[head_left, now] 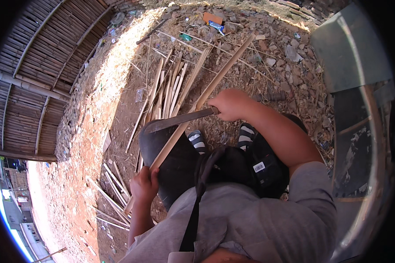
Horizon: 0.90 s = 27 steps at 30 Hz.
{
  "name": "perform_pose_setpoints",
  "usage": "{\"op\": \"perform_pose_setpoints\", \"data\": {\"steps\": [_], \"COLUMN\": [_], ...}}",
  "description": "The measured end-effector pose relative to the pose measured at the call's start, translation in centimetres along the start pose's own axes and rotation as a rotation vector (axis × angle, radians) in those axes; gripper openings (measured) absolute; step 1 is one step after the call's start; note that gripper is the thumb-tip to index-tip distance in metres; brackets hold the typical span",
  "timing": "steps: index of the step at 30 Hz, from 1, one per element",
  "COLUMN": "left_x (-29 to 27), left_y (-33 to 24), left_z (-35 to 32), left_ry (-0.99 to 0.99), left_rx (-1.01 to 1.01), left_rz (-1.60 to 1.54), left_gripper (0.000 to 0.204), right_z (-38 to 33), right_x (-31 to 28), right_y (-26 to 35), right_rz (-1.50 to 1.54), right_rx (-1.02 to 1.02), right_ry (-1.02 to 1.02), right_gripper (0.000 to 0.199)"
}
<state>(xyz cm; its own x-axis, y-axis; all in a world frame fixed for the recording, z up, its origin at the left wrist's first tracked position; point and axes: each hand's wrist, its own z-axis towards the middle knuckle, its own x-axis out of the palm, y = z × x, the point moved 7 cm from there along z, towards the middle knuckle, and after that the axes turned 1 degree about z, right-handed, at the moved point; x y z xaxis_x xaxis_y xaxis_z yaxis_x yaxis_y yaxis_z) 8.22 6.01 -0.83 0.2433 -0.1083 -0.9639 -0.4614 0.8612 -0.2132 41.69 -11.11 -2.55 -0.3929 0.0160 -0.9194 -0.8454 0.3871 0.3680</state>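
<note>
Hard daylight fell from the upper part of the frame, washing the dirt ground at upper left almost white. The middle and lower centre lay in softer shade, evenly lit and fairly sharp. Fisheye bending curved the bamboo wall at the left rim, and black vignette filled all four corners.

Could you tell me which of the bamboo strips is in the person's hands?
The long bamboo strip, gripped by the left hand and crossed by the right hand's knife; the others lie loose on the ground.
</note>
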Motion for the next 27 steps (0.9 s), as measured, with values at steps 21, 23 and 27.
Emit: {"op": "perform_pose_setpoints", "data": {"steps": [21, 23, 27], "left_x": [0.2, 0.2, 0.1], "left_y": [1.3, 1.2, 1.6], "left_z": [-1.4, -1.1, -1.5], "left_ry": [-0.041, -0.025, -0.024], "left_rx": [-0.017, -0.026, -0.004], "left_rz": [0.045, 0.039, 0.014], "left_gripper": [0.03, 0.03, 0.03], "right_z": [-1.0, -1.2, 0.0], "right_x": [-2.6, -1.9, 0.0], "right_y": [-9.5, -7.0, -4.8], "right_rz": [0.199, 0.162, 0.122], "right_rx": [0.374, 0.246, 0.058], "right_ry": [-0.022, -0.104, -0.035], "right_gripper": [0.033, 0.03, 0.045]}}
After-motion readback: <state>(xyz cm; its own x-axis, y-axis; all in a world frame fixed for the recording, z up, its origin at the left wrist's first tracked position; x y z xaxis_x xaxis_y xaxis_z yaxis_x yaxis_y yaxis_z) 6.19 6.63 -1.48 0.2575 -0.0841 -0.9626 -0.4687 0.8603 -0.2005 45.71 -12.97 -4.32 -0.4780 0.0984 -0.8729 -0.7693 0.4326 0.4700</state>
